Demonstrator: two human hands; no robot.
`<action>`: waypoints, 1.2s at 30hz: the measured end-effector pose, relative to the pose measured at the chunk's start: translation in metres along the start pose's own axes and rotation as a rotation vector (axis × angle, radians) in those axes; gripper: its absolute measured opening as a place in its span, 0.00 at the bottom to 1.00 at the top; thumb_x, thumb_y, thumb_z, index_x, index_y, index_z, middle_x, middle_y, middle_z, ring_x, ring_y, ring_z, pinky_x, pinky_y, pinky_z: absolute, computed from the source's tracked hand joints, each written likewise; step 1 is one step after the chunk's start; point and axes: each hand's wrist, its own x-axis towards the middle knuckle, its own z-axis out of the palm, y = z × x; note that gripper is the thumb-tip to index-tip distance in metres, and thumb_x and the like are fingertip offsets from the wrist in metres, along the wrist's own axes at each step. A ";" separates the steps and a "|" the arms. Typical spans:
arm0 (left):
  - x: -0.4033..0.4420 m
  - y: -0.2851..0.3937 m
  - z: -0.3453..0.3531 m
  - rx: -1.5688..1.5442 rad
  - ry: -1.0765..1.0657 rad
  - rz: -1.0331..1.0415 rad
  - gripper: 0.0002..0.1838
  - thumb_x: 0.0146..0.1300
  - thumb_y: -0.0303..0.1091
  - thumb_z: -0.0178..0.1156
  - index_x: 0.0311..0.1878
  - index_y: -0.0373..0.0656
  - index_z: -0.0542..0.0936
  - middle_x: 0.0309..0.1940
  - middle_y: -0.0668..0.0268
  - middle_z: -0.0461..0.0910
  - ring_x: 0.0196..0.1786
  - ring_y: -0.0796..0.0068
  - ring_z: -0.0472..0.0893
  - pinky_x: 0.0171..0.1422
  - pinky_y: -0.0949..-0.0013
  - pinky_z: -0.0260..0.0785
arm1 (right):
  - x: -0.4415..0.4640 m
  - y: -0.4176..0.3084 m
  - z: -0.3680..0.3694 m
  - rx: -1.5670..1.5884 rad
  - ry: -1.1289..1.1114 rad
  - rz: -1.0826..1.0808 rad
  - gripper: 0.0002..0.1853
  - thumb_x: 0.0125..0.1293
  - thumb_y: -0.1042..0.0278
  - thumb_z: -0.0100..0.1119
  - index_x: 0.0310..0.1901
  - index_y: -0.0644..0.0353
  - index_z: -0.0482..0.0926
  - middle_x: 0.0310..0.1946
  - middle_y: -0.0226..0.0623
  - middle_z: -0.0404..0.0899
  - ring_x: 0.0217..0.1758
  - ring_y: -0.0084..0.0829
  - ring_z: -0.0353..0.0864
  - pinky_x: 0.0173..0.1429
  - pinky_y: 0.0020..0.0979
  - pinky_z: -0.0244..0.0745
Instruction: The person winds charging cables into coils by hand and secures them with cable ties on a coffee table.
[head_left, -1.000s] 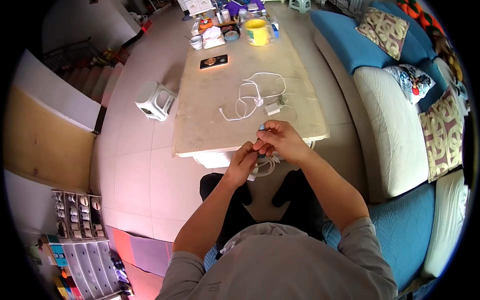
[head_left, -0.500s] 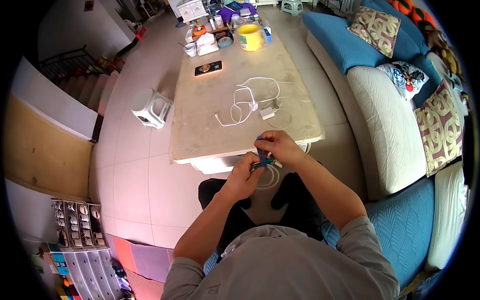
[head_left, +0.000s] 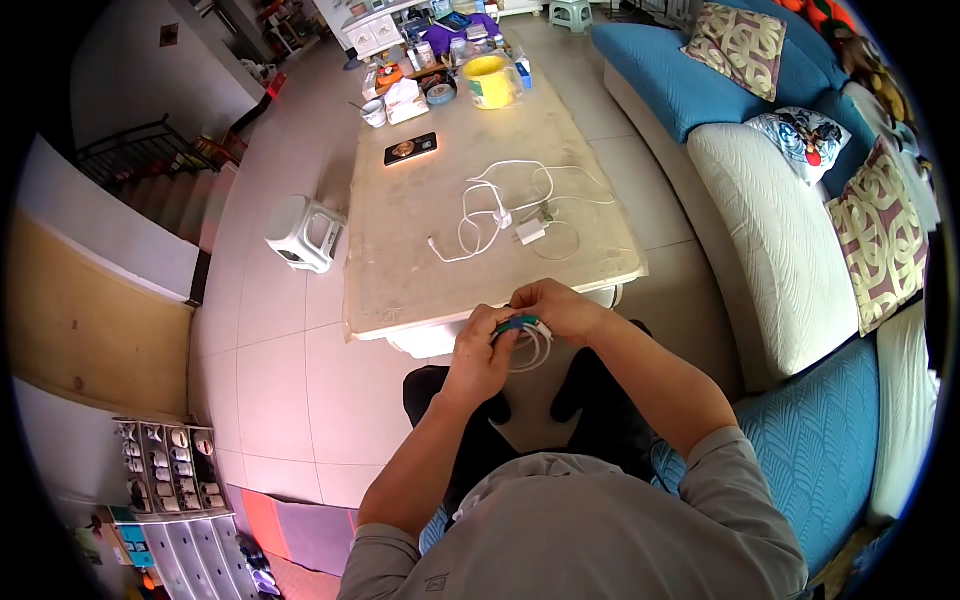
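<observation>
Just beyond my knees, a coiled white cable (head_left: 533,358) hangs below my hands, with a blue and green strap (head_left: 518,323) around its top. My left hand (head_left: 484,348) is closed on the coil beside the strap. My right hand (head_left: 556,309) has its fingers pinched at the strap's upper side, and its fingertips are partly hidden. On the table (head_left: 420,280) lie a loose white cable (head_left: 463,218) and a white charger plug (head_left: 530,232) with a thin cable.
A phone (head_left: 411,149) lies farther up the table, near a tissue pack (head_left: 405,102), a cup (head_left: 373,113) and a yellow container (head_left: 489,82). A white stool (head_left: 305,234) stands to the left, a sofa (head_left: 765,250) to the right.
The blue strap stood up between my hands half a second ago; now it lies around the coil. My right hand has come down closer to my left hand.
</observation>
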 end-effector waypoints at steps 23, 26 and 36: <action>0.003 -0.008 -0.019 -0.332 -0.155 -0.590 0.22 0.65 0.24 0.54 0.60 0.40 0.62 0.33 0.61 0.79 0.37 0.78 0.77 0.42 0.72 0.69 | -0.020 0.003 0.016 -0.252 0.086 -0.237 0.10 0.64 0.73 0.57 0.45 0.66 0.79 0.30 0.31 0.80 0.32 0.19 0.76 0.39 0.24 0.72; 0.000 -0.012 -0.023 -0.435 -0.209 -0.529 0.23 0.64 0.23 0.54 0.62 0.41 0.61 0.36 0.61 0.78 0.38 0.76 0.77 0.46 0.72 0.69 | -0.019 0.000 0.015 -0.236 0.089 -0.211 0.08 0.65 0.74 0.56 0.43 0.67 0.79 0.29 0.30 0.81 0.33 0.18 0.76 0.40 0.22 0.72; -0.016 -0.022 -0.007 -0.184 -0.022 -0.164 0.21 0.56 0.18 0.61 0.54 0.41 0.75 0.45 0.61 0.76 0.46 0.69 0.79 0.49 0.70 0.73 | -0.019 0.000 0.021 -0.244 0.170 -0.214 0.08 0.62 0.72 0.59 0.37 0.68 0.81 0.25 0.31 0.80 0.28 0.18 0.75 0.34 0.22 0.70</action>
